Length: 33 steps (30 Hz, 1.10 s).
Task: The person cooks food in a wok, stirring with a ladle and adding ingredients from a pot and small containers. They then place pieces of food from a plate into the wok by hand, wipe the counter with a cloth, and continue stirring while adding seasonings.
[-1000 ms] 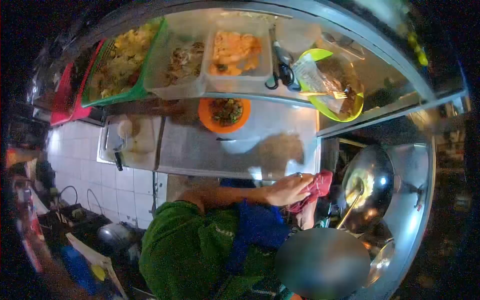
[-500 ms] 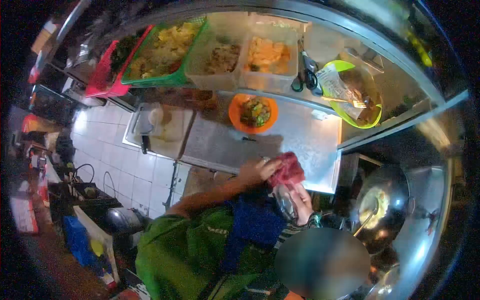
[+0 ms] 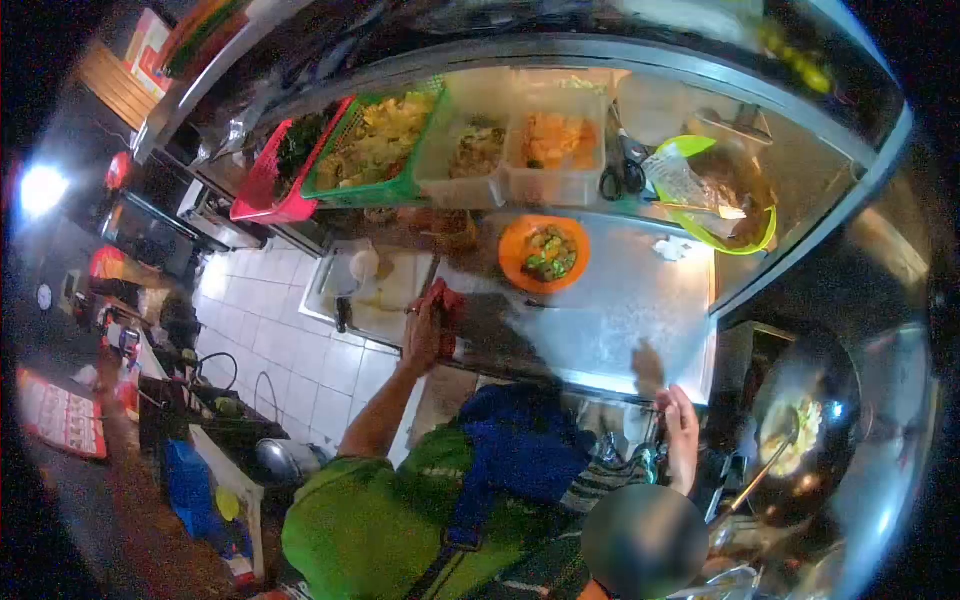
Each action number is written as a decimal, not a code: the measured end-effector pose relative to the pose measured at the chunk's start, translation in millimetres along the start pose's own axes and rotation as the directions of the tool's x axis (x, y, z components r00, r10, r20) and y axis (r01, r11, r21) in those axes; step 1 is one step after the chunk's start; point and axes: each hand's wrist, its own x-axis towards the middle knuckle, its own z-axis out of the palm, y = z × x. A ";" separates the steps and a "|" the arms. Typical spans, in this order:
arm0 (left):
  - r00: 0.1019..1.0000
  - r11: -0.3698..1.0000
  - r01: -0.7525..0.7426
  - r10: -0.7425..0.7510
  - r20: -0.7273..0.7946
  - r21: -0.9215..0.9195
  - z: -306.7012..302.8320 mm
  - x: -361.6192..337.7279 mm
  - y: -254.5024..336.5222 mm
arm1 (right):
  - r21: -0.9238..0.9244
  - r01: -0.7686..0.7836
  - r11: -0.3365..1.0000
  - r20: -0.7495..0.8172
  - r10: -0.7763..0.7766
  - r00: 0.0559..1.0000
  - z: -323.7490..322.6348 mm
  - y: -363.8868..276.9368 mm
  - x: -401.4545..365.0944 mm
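My left hand (image 3: 422, 335) is closed on a red cloth (image 3: 450, 308) at the left end of the metal counter (image 3: 620, 330), beside a white cutting board (image 3: 385, 290). Part of the cloth is hidden behind the fingers. My right hand (image 3: 681, 430) is raised near the counter's front right corner, fingers stretched out and nothing seen in them. Its shadow falls on the metal. An orange plate (image 3: 510, 262) of chopped green and brown food stands at the back of the counter.
A shelf above holds a green basket (image 3: 345, 190), a pink basket (image 3: 270, 210), clear food tubs (image 3: 555, 185), black-handled scissors (image 3: 624, 178) and a lime-green bowl (image 3: 765, 225). To the right is a dark wok (image 3: 835, 440) with food and a ladle (image 3: 765, 468).
Both hands were together on the red cloth at the counter's front. My left hand has carried it left; my right hand has let go and moved right. The camera view has shifted.
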 end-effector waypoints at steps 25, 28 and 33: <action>0.672 0.789 -0.376 0.593 0.443 -0.486 66.0 35.6 198.4 | -0.734 -0.467 0.493 -0.678 -0.490 0.548 -93.1 -7.0 -98.4; 0.600 0.784 -0.151 0.557 0.574 -0.602 81.1 25.6 170.9 | -0.443 -0.861 0.251 -0.886 -0.273 0.376 -82.7 12.9 -115.3; 0.549 0.742 -0.076 0.589 0.593 -0.666 100.5 10.5 157.2 | -0.478 -0.760 0.441 -0.873 -0.139 0.468 -129.4 67.8 -122.6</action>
